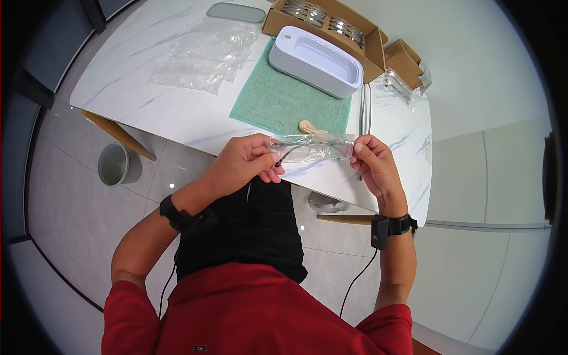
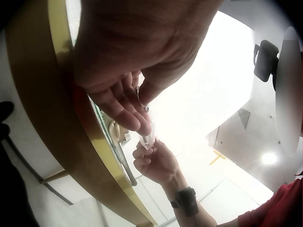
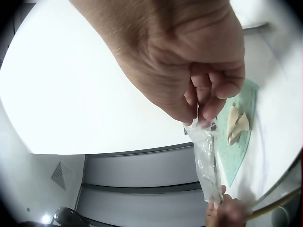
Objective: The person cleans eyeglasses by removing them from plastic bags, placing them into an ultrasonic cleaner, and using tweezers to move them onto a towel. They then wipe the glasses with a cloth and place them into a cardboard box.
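A clear plastic bag (image 1: 312, 152) with thin-framed eyeglasses in it is stretched between both hands above the table's front edge. My left hand (image 1: 248, 161) pinches its left end, where a dark, thin temple arm (image 1: 288, 150) shows. The right end is pinched between thumb and fingers of my right hand (image 1: 375, 167). In the right wrist view the bag (image 3: 203, 158) hangs below the right fingertips, the left hand (image 3: 226, 213) at its far end. A beige crumpled item (image 1: 307, 127) lies just behind the bag on a green cloth (image 1: 272, 106).
On the cloth's back part stands a white oblong basin device (image 1: 313, 74). Behind it is a cardboard box (image 1: 373, 56) of packed glasses. Empty plastic bags (image 1: 204, 56) and a grey lid (image 1: 236, 12) lie at left, metal tweezers (image 1: 365, 109) and a wrapped item (image 1: 399, 87) at right.
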`<state>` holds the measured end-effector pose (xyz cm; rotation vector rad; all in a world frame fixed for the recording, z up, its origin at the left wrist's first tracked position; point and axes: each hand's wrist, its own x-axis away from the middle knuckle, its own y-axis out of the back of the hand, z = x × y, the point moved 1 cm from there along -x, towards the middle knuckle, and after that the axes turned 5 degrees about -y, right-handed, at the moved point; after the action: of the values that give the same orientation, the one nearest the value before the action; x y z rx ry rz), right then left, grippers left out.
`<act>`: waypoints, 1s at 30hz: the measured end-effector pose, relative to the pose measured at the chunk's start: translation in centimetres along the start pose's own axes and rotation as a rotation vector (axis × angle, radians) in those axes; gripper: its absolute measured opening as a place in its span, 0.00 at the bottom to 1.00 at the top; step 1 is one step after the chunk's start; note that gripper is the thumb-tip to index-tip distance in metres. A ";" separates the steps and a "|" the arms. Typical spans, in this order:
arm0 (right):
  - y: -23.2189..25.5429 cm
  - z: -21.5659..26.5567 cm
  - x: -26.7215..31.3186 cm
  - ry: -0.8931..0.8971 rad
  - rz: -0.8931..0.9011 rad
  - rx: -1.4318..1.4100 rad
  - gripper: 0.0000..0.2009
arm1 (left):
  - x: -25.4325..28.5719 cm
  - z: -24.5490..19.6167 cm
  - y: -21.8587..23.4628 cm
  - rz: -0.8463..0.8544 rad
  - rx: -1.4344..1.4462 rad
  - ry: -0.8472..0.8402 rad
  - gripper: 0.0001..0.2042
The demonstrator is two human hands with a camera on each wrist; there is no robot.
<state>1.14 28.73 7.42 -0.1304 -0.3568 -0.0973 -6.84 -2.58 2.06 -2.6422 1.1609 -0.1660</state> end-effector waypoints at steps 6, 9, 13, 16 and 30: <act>-0.1 0.2 0.1 0.001 -0.012 0.002 0.04 | 0.0 -0.1 0.0 -0.002 -0.002 -0.011 0.11; -0.1 0.2 0.2 -0.002 -0.008 0.000 0.04 | 0.0 -0.2 -0.1 -0.008 -0.001 -0.009 0.11; -0.2 0.2 0.1 -0.002 -0.001 -0.001 0.04 | 0.0 -0.2 -0.1 -0.010 0.000 -0.013 0.11; -0.4 0.4 0.3 -0.002 -0.011 0.007 0.04 | 0.1 -0.3 -0.2 -0.016 0.009 -0.018 0.11; -0.4 0.4 0.2 0.007 0.001 -0.001 0.04 | 0.1 -0.2 -0.1 -0.019 0.004 -0.007 0.12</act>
<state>1.13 28.43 7.92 -0.1316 -0.3492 -0.0969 -6.75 -2.58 2.30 -2.6485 1.1328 -0.1623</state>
